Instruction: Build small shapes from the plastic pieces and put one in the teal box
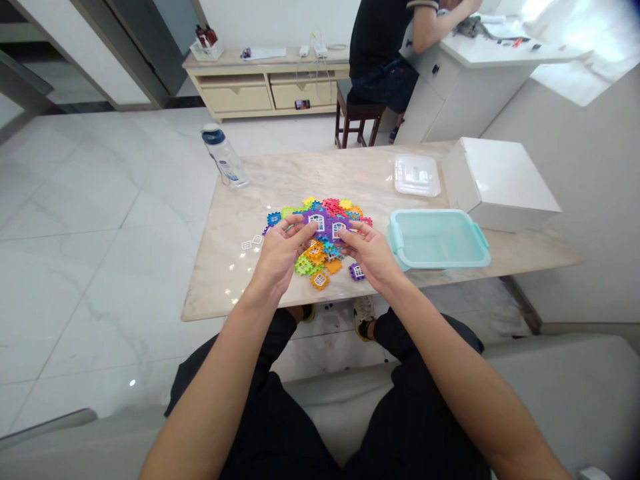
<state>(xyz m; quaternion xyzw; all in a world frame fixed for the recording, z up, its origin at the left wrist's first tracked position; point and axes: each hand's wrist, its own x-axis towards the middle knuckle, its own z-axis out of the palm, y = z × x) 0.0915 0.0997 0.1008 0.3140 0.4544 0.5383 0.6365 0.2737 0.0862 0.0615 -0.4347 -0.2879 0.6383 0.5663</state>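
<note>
My view: left hand (281,257), right hand (365,255) | half-open, apart | fingertips apparently touching multicoloured plastic house-shaped tile pile (325,212)

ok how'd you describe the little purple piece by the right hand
On the marble table, find the heap of colourful plastic tiles. At its front edge, just below the right hand, lies a small purple window tile, the only purple piece sitting apart from the heap.

Head-worn view, facing forward and down onto the left hand (280,257), right hand (365,253) and marble table (225,280)
</note>
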